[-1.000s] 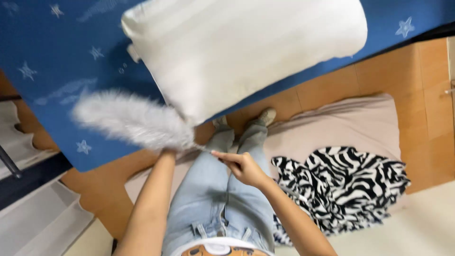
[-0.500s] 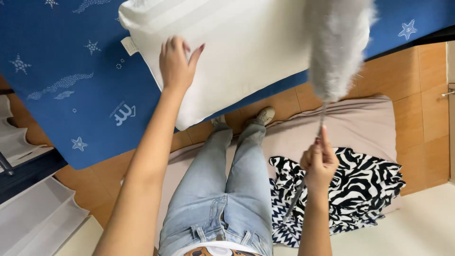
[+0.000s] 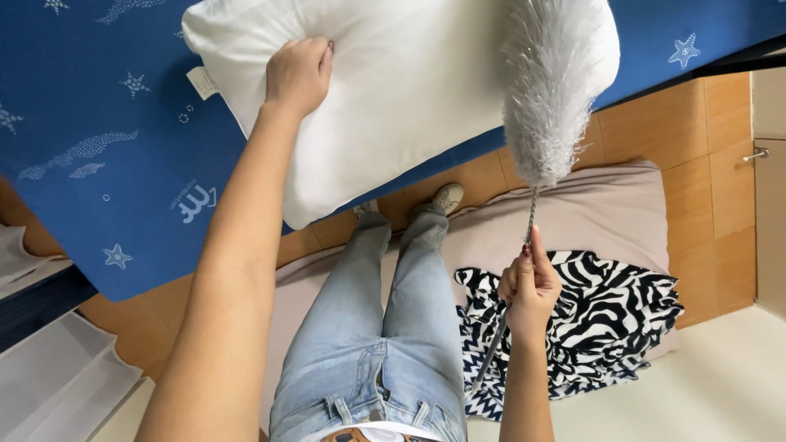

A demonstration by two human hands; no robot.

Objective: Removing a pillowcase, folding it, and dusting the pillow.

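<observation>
My left hand (image 3: 296, 75) grips the upper left part of a white pillow (image 3: 401, 90) that lies on a blue bed sheet with white star prints (image 3: 106, 123). My right hand (image 3: 530, 286) is closed around the thin metal handle of a grey feather duster (image 3: 547, 90). The duster's fluffy head rests over the pillow's right side. My legs in light blue jeans (image 3: 385, 327) stand below the bed edge.
A beige mat (image 3: 598, 217) lies on the orange tiled floor (image 3: 704, 164), with a black-and-white zebra-print cloth (image 3: 606, 319) heaped on it. A white surface (image 3: 57, 385) sits at lower left and a pale door with a handle (image 3: 757, 154) at right.
The duster swung from the left side to over the pillow's right side. My left hand went up to the pillow and now grips it.
</observation>
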